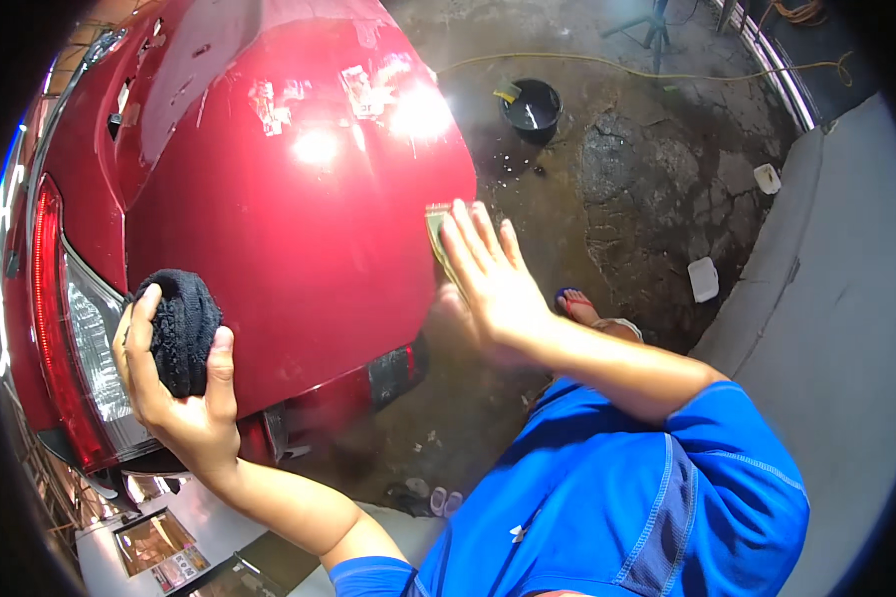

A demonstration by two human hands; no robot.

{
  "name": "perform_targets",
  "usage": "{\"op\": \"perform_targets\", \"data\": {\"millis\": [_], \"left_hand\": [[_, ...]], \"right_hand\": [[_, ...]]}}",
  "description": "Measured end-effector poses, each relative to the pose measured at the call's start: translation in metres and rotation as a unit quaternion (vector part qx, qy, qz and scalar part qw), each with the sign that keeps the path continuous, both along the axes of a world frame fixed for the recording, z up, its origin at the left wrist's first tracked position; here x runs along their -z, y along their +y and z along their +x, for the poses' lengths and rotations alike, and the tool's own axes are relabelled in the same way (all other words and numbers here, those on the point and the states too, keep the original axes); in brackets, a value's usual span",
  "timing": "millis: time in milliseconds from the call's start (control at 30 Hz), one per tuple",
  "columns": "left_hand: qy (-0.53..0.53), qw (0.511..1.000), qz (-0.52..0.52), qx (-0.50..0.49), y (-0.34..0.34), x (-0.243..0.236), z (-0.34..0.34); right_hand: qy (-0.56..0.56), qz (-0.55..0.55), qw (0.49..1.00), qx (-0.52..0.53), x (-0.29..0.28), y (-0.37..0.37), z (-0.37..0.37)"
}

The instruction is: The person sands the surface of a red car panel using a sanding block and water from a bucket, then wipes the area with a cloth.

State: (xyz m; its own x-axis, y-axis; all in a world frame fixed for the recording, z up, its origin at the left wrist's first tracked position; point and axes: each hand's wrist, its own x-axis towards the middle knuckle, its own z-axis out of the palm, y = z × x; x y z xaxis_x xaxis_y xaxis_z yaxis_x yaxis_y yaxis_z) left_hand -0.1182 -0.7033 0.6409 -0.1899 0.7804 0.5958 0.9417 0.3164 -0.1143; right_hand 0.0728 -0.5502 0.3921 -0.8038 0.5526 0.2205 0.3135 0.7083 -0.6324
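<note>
A red car body (299, 229) fills the left and middle, with a clear and red tail light (90, 338) at its left edge. Beside that light, my left hand (194, 408) grips a bunched black cloth (184, 333) against the red panel, thumb on one side and fingers on the other. My right hand (493, 279) is at the panel's right edge, fingers stretched out over a thin olive sheet of sandpaper (435, 234). The palm side and most of the sheet are hidden. Whitish scuffed patches (368, 92) and bright glare mark the upper panel.
A black bucket (533, 111) holding liquid and a yellowish item stands on the wet, cracked floor (637, 169). Behind it runs a yellow hose (607, 62). Two white containers (704, 280) lie near the pale wall (826, 298) at right. Slippers (446, 500) sit below the car.
</note>
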Motion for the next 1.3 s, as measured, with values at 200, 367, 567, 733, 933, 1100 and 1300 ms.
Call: {"op": "perform_targets", "data": {"millis": [200,367,567,733,933,1100,1300], "left_hand": [[0.004,1.000,-0.019,-0.009,-0.008,0.001,-0.005],[-0.019,1.000,-0.012,-0.008,0.002,0.003,0.004],[-0.004,0.999,-0.021,-0.025,-0.011,-0.001,0.002],[-0.018,1.000,-0.002,-0.008,0.016,0.008,0.002],[0.007,0.999,-0.007,-0.033,-0.004,0.001,0.003],[0.002,0.999,-0.025,-0.046,-0.007,0.000,0.006],[-0.002,0.998,-0.034,-0.050,-0.015,-0.005,0.007]], "right_hand": [[0.046,-0.048,0.995,-0.075,-0.002,-0.013,0.011],[0.076,-0.038,0.996,-0.002,0.000,0.121,-0.054],[0.140,-0.028,0.974,-0.176,-0.037,-0.002,-0.024],[0.153,-0.002,0.988,0.035,-0.021,0.146,-0.114],[0.109,0.064,0.979,-0.159,-0.021,0.038,-0.046],[0.105,0.061,0.991,-0.048,0.008,0.151,-0.113],[0.065,0.129,0.978,-0.149,-0.007,0.126,-0.073]]}}
